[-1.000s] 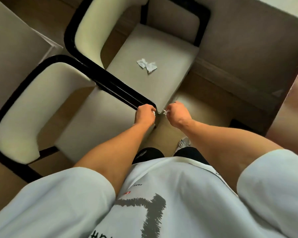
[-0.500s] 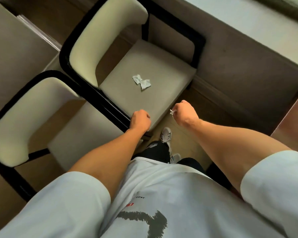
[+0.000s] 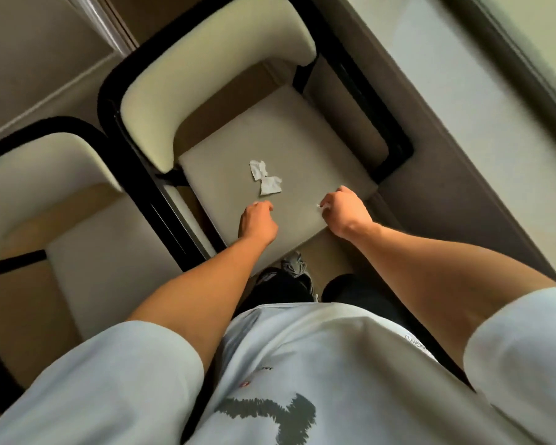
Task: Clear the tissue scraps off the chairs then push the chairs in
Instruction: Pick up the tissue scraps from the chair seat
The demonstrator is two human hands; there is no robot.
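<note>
A crumpled white tissue scrap (image 3: pixel 265 178) lies in the middle of the grey seat of the far chair (image 3: pixel 321 146), which has a cream backrest and a black frame. My left hand (image 3: pixel 256 221) hovers over the seat's front edge just below the scrap, its fingers curled with nothing visible in them. My right hand (image 3: pixel 344 213) is a fist over the seat's front right corner, with a small white bit of tissue (image 3: pixel 319 206) sticking out of it. The near chair (image 3: pixel 109 261) on the left shows a bare pale seat.
A grey table edge and its pale top (image 3: pixel 463 123) run diagonally along the right, close to the far chair. Another pale surface (image 3: pixel 29 53) fills the upper left. My shoes (image 3: pixel 297 266) stand on the brown floor between the chairs.
Both hands moved forward from the near chair's corner to above the far chair's seat. The view shifted toward the far chair; the scrap on it has not moved.
</note>
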